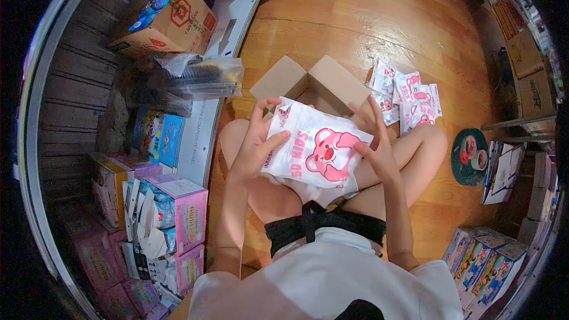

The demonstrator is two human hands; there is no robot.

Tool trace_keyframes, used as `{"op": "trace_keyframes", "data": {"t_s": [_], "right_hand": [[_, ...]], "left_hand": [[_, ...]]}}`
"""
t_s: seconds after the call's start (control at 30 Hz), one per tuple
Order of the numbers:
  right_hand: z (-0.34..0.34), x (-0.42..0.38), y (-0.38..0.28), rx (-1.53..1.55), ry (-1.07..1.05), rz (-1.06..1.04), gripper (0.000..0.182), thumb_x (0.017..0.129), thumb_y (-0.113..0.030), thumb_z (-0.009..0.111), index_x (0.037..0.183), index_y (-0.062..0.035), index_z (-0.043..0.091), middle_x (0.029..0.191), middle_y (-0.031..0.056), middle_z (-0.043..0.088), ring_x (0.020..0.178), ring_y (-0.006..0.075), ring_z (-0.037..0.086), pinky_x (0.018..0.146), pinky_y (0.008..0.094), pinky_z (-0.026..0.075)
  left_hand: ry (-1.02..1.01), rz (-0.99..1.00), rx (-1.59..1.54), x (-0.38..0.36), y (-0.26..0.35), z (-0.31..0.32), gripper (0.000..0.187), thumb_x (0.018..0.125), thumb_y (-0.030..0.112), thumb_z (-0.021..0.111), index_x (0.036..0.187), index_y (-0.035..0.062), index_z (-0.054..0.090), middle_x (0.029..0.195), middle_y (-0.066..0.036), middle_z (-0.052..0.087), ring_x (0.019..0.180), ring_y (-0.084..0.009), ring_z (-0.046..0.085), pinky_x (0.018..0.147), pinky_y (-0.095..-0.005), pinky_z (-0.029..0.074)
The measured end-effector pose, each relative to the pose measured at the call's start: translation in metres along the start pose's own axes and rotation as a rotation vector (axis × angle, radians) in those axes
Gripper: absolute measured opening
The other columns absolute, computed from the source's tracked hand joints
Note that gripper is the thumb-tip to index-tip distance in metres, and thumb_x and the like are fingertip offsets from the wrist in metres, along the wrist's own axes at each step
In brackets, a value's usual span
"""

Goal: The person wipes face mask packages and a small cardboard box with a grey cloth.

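A white plastic pouch (308,148) with a pink cartoon bear and "5D KIDS" lettering is held up over my lap. My left hand (258,142) grips its left side, thumb on the front and fingers along the upper edge. At the pouch's right edge is my right hand (380,151), its thumb touching the front and its fingers stretched out, slightly blurred. Just beyond the pouch stands a cardboard box (284,77) with raised flaps; the pouch hides much of it. Several similar pouches (409,95) lie piled on the floor to the box's right.
On the left, a shelf (207,118) holds a large carton (178,21), plastic-wrapped items (201,77) and pink boxes (189,213). Tape rolls (474,154) lie in a green round item (457,169) to the right. Colourful boxes (486,261) stand at lower right.
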State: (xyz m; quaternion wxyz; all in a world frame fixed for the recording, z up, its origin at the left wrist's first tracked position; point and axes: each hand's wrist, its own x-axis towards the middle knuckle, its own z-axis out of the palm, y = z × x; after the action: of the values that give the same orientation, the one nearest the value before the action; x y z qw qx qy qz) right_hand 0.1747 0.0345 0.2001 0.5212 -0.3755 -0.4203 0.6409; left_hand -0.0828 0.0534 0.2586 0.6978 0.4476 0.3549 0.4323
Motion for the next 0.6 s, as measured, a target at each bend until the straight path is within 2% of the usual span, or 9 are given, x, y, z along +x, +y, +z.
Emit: {"op": "trace_keyframes", "data": {"t_s": [0.1, 0.2, 0.23, 0.3, 0.33, 0.4, 0.53, 0.57, 0.6], "right_hand": [[-0.006, -0.003, 0.017, 0.086, -0.163, 0.042, 0.090, 0.072, -0.011, 0.081, 0.145, -0.0025, 0.028, 0.138, 0.0162, 0.043, 0.119, 0.0201, 0.050, 0.098, 0.0341, 0.043], [-0.002, -0.012, 0.022, -0.004, -0.023, 0.220, 0.071, 0.072, -0.008, 0.080, 0.133, 0.0000, 0.043, 0.120, 0.0108, 0.058, 0.106, 0.0140, 0.057, 0.091, 0.0297, 0.048], [0.002, -0.012, 0.019, 0.033, -0.012, 0.221, 0.066, 0.073, -0.007, 0.080, 0.128, 0.0006, 0.045, 0.116, 0.0091, 0.060, 0.104, 0.0137, 0.058, 0.089, 0.0293, 0.048], [0.009, -0.011, 0.011, 0.110, 0.013, 0.221, 0.055, 0.074, -0.005, 0.079, 0.120, 0.0017, 0.050, 0.107, 0.0056, 0.064, 0.099, 0.0131, 0.060, 0.086, 0.0286, 0.050], [0.007, -0.012, 0.014, 0.097, 0.002, 0.219, 0.057, 0.074, -0.004, 0.078, 0.122, 0.0013, 0.049, 0.110, 0.0060, 0.062, 0.100, 0.0136, 0.060, 0.088, 0.0290, 0.049], [0.002, -0.013, 0.022, 0.073, -0.016, 0.216, 0.062, 0.074, -0.002, 0.077, 0.127, 0.0005, 0.046, 0.116, 0.0068, 0.060, 0.104, 0.0145, 0.059, 0.091, 0.0300, 0.048], [0.005, -0.014, 0.023, 0.147, 0.138, 0.158, 0.056, 0.076, -0.004, 0.076, 0.124, 0.0014, 0.048, 0.113, 0.0076, 0.061, 0.103, 0.0148, 0.059, 0.090, 0.0300, 0.049], [0.011, -0.014, 0.022, 0.189, 0.192, 0.142, 0.055, 0.076, -0.005, 0.076, 0.123, 0.0016, 0.048, 0.112, 0.0080, 0.062, 0.101, 0.0146, 0.060, 0.089, 0.0295, 0.049], [0.015, -0.014, 0.022, 0.229, 0.248, 0.127, 0.054, 0.077, -0.007, 0.077, 0.122, 0.0018, 0.049, 0.111, 0.0084, 0.062, 0.099, 0.0144, 0.061, 0.087, 0.0290, 0.050]], "left_hand": [[-0.006, 0.041, 0.011, 0.001, 0.003, 0.007, 0.065, 0.088, -0.007, 0.052, 0.139, 0.0111, 0.016, 0.134, -0.026, 0.048, 0.122, -0.0231, 0.050, 0.102, -0.0317, 0.039], [-0.002, 0.047, 0.048, 0.001, 0.005, 0.009, 0.072, 0.088, -0.008, 0.051, 0.145, 0.0115, 0.011, 0.134, -0.024, 0.049, 0.121, -0.0224, 0.050, 0.102, -0.0323, 0.038], [-0.001, 0.041, 0.067, 0.001, 0.006, 0.009, 0.074, 0.088, -0.008, 0.051, 0.147, 0.0116, 0.010, 0.134, -0.024, 0.049, 0.122, -0.0221, 0.050, 0.103, -0.0325, 0.038], [0.024, -0.036, -0.032, 0.001, -0.007, 0.001, 0.079, 0.087, 0.003, 0.060, 0.148, 0.0100, 0.010, 0.137, -0.022, 0.046, 0.125, -0.0230, 0.047, 0.104, -0.0339, 0.037], [0.035, -0.073, -0.080, 0.002, -0.015, -0.004, 0.083, 0.087, 0.009, 0.064, 0.149, 0.0092, 0.010, 0.139, -0.022, 0.044, 0.126, -0.0234, 0.046, 0.105, -0.0346, 0.037], [0.038, 0.003, -0.290, -0.001, -0.030, -0.008, 0.089, 0.082, 0.024, 0.067, 0.149, 0.0074, 0.011, 0.142, -0.020, 0.039, 0.129, -0.0249, 0.043, 0.107, -0.0366, 0.034], [0.035, 0.147, -0.718, -0.018, -0.069, -0.013, 0.111, 0.072, 0.054, 0.074, 0.148, 0.0036, 0.012, 0.149, -0.017, 0.029, 0.135, -0.0277, 0.035, 0.112, -0.0407, 0.029], [0.055, 0.145, -0.592, -0.030, -0.091, -0.016, 0.110, 0.072, 0.054, 0.074, 0.149, 0.0046, 0.012, 0.149, -0.016, 0.029, 0.135, -0.0280, 0.035, 0.113, -0.0410, 0.028], [0.162, 0.085, -0.560, -0.039, -0.104, -0.006, 0.105, 0.074, 0.050, 0.075, 0.148, 0.0053, 0.015, 0.149, -0.014, 0.030, 0.134, -0.0278, 0.035, 0.112, -0.0411, 0.029]]}}
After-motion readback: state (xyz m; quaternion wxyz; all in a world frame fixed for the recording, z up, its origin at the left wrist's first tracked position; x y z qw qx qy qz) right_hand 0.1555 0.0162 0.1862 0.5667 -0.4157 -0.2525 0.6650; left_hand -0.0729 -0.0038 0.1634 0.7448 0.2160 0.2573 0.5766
